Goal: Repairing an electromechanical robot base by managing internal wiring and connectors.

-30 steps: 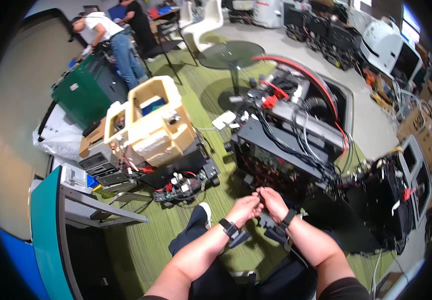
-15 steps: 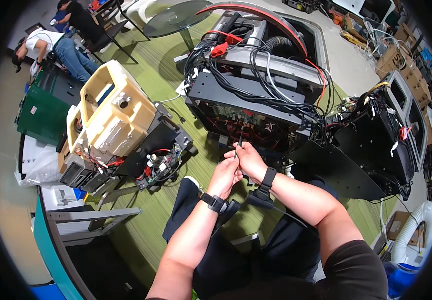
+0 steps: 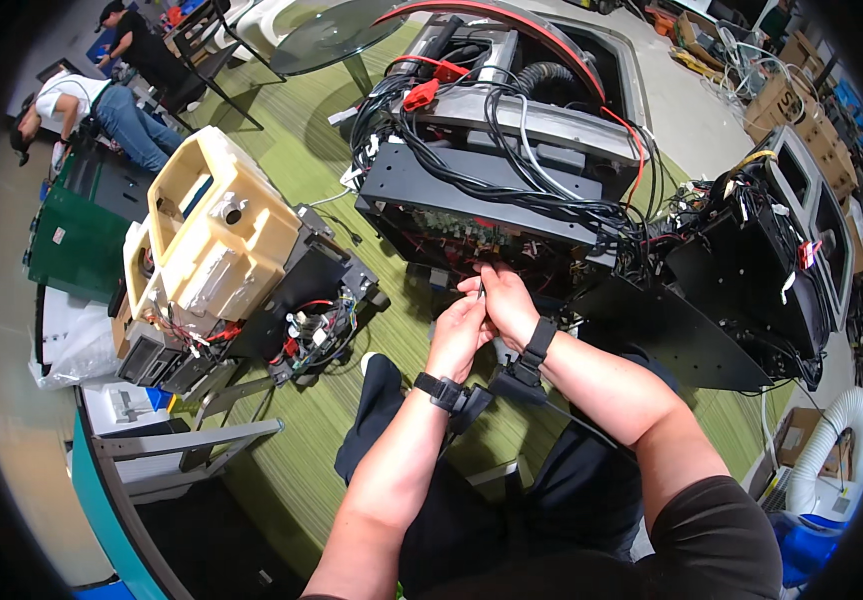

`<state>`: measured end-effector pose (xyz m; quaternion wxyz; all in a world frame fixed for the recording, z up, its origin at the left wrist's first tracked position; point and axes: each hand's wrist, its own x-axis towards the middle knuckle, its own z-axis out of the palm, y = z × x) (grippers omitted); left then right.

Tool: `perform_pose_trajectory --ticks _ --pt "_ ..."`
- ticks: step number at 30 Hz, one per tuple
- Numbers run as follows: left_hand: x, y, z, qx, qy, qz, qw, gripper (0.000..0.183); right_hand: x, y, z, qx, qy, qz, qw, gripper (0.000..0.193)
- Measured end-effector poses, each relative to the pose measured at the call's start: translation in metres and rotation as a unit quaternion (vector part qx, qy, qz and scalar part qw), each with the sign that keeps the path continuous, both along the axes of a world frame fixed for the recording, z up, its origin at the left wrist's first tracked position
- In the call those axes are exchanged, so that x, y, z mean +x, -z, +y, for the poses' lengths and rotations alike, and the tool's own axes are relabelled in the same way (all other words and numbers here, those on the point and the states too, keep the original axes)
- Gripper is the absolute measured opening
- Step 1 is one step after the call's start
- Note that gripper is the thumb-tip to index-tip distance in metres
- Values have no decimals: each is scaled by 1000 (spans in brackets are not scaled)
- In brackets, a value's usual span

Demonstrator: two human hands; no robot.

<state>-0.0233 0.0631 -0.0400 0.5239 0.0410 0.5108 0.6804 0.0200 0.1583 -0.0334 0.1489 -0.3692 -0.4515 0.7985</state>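
My left hand and my right hand meet in front of an opened black metal case. Between their fingertips stands a thin dark tool, mostly covered by the fingers; its exact kind is too small to tell. The fingers of both hands are closed around it in a pinch. Red wires and a green circuit board show inside the case, just beyond my fingertips. Each wrist carries a black strap with a small black device.
Black cables drape over the case. To the right stands a black panelled unit with loose wiring; to the left, a cream plastic housing above exposed electronics. A metal frame is at lower left. Two people work at the far left.
Both hands have moved slightly, with the right fingertips now closer to the case's opening. Less of the thin dark tool shows. The whole view has shifted a little.
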Motion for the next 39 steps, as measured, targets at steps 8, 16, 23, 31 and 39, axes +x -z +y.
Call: perform_pose_trajectory --ticks 8,16,23,31,39 --pt "0 -3 11 2 1 -6 1000 17 1 -4 5 -22 54 -10 998 32" --pt "-1 3 12 -12 -1 -7 1000 17 2 3 10 -50 27 -11 998 38" --pt "-1 -3 11 -26 -7 -4 1000 17 3 -8 10 -67 -6 -38 997 37" --pt "-1 -4 11 -32 -9 -1 999 16 4 -12 11 -73 -15 -33 997 36" --pt "-2 -2 11 -28 -2 11 1000 16 -1 -17 5 -48 59 -29 997 33"
